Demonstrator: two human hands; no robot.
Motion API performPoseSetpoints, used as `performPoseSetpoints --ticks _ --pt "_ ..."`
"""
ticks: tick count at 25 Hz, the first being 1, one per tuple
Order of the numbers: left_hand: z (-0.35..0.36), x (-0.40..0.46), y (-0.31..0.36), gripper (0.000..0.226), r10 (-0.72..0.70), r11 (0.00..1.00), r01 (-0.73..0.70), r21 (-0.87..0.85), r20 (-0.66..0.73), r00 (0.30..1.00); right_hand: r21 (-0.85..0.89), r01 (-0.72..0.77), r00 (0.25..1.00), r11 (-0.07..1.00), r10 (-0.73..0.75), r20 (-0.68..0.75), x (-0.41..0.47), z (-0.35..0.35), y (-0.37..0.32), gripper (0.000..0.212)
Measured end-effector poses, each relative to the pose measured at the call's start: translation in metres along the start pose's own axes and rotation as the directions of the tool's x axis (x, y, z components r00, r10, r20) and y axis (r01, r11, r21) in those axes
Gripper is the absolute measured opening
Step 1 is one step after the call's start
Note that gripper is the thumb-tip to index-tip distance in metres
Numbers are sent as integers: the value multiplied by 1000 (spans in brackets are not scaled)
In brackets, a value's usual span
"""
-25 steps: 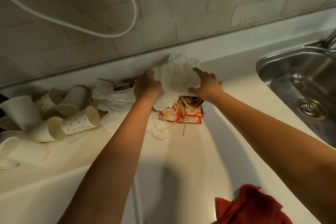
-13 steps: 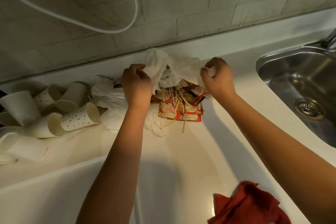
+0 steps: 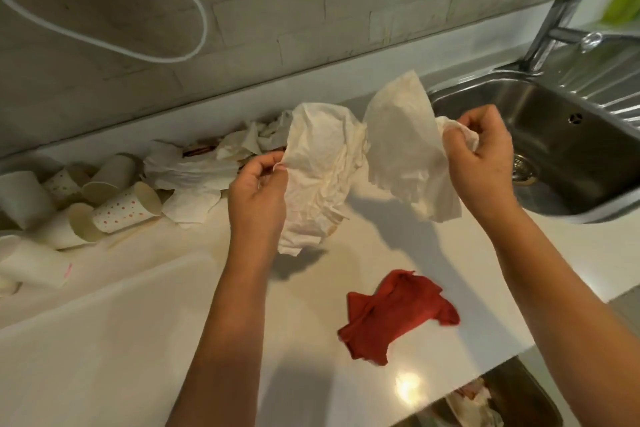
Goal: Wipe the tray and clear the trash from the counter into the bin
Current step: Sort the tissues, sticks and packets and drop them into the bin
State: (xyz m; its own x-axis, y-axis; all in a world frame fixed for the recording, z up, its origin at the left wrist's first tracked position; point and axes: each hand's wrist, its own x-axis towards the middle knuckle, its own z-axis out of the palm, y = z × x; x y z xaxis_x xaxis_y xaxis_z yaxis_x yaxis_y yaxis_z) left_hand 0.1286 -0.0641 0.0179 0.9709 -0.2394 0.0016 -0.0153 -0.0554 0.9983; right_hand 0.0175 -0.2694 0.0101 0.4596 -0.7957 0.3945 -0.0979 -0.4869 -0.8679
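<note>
Both hands pinched crumpled white tissue above the counter (image 3: 173,340): the left hand (image 3: 258,191) held one tissue wad (image 3: 322,170), the right hand (image 3: 479,154) another sheet (image 3: 401,146) beside the sink (image 3: 571,156). Paper cups (image 3: 124,206) lay at the counter's left rear edge, a red cloth (image 3: 394,315) near its front edge, with the bin (image 3: 485,402) below.

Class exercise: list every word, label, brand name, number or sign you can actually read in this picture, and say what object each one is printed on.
None can be read.
Paper cups: a red dot pattern only, no words.
Wrapper poking out of the tissue pile: printed, too small and blurred to read.
Crumpled tissues, red cloth, sink: no print visible.
</note>
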Motion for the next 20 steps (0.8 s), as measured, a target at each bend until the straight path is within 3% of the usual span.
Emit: performPoseSetpoints --ticks 7,10,14,17,20 --pt "54 -89 -2 30 -13 1000 14 -2 194 981 88 -51 992 995 61 -112 -44 -114 29 26" --pt "81 -144 -14 32 -58 998 57 11 302 952 111 -175 967 978 192 -166 -72 -164 59 24" --pt "115 -217 -36 31 -75 993 17 120 490 868 301 -259 949 918 300 -97 -118 -224 100 30" --pt "136 -259 -69 29 -143 975 11 222 590 795 270 -395 905 878 423 -51 -155 -252 134 38" --pt "155 -291 -117 20 -254 931 10 365 627 737 166 -562 815 810 577 -57 -194 -266 181 29"
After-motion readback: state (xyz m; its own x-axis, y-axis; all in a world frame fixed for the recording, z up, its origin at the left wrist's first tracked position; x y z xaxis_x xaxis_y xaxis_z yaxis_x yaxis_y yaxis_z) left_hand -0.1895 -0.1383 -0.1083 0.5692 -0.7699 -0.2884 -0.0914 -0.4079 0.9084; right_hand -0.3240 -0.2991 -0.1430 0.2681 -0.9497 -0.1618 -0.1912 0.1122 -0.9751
